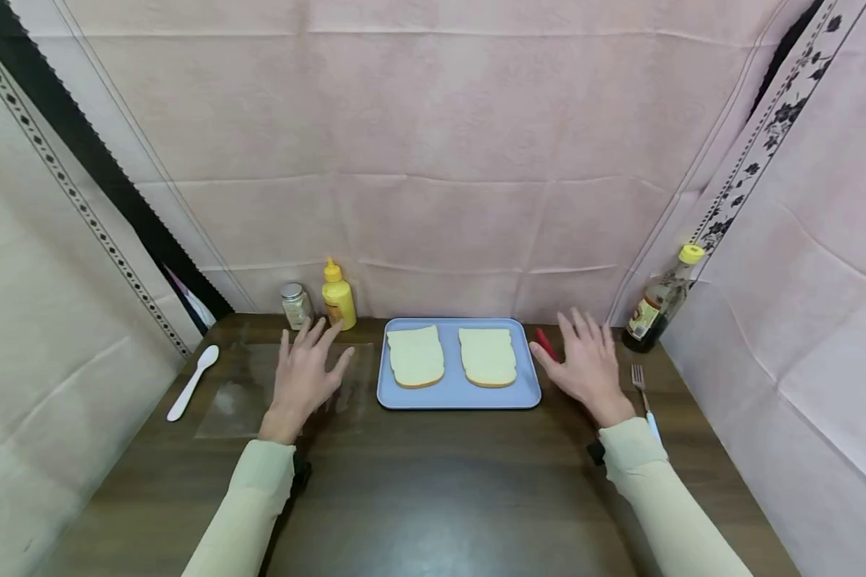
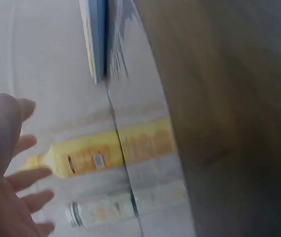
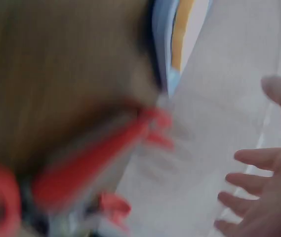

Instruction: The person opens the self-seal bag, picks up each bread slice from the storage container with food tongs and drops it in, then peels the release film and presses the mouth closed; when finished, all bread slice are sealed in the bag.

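Both hands are open with the fingers spread and hold nothing: the left hand point(image 1: 305, 373) hovers over a clear plastic sheet point(image 1: 245, 393) on the table point(image 1: 433, 481), near the yellow squeeze bottle point(image 1: 338, 298) and the small jar point(image 1: 295, 305), and the right hand point(image 1: 586, 362) is just beside the blue tray point(image 1: 527, 393), where two bread slices point(image 1: 415, 356) lie side by side. A red tool point(image 1: 545, 343) lies between this hand and the tray (its shape is blurred in the right wrist view). I think a quick reach could knock over the bottle or the jar, and the thumb may push the red tool against the tray, so the bread shifts
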Demonstrator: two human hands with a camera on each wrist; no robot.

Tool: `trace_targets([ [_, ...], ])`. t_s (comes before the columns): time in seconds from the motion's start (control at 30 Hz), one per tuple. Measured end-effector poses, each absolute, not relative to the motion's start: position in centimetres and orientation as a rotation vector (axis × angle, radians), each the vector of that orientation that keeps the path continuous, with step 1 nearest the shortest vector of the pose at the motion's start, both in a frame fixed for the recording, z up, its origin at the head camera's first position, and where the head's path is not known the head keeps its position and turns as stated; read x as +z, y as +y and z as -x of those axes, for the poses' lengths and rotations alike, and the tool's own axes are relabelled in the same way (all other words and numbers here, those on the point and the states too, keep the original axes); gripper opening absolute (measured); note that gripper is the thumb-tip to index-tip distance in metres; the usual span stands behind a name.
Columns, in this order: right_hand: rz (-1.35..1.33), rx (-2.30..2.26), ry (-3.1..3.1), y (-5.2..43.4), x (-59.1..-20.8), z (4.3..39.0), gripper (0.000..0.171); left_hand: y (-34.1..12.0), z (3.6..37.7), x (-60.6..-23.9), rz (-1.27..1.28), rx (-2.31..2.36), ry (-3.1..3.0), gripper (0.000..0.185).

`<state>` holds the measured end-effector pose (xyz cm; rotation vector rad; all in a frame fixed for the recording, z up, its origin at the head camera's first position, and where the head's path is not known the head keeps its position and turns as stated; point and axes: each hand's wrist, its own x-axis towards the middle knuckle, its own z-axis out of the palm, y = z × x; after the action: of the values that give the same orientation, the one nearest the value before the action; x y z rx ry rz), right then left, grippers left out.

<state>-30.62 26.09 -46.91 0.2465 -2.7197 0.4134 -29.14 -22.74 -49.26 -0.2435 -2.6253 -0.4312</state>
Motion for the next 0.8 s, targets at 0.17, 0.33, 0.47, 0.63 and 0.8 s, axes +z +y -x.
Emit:
trace_targets([
  [0.17, -0.47, 0.555, -2.605, 20.4, -48.1, 29.8, 0.062, -24.2, 28.2, -49.9, 0.33, -0.603, -2.62, 0.044],
  [0.33, -0.737, 0.738, -2.643, 12.3, -48.4, 28.4, 0.056, -25.4, 27.6, -50.2, 0.418, -0.818, -2.717, 0.042],
  [0.47, -1.027, 0.768, -2.727, 6.6, -48.7, 27.5, 0.052, -25.7, 27.7, -50.2, 0.461, -0.875, -2.773, 0.036],
  [0.63, -1.225, 0.676, -2.834, 1.4, -49.2, 27.2, 0.046, -25.3, 27.9, -50.1, 0.452, -0.908, -2.834, 0.033],
  [0.8, -1.274, 0.483, -2.877, -1.7, -49.6, 27.1, 0.044, -25.5, 27.8, -50.7, 0.465, -0.846, -2.92, 0.034],
])
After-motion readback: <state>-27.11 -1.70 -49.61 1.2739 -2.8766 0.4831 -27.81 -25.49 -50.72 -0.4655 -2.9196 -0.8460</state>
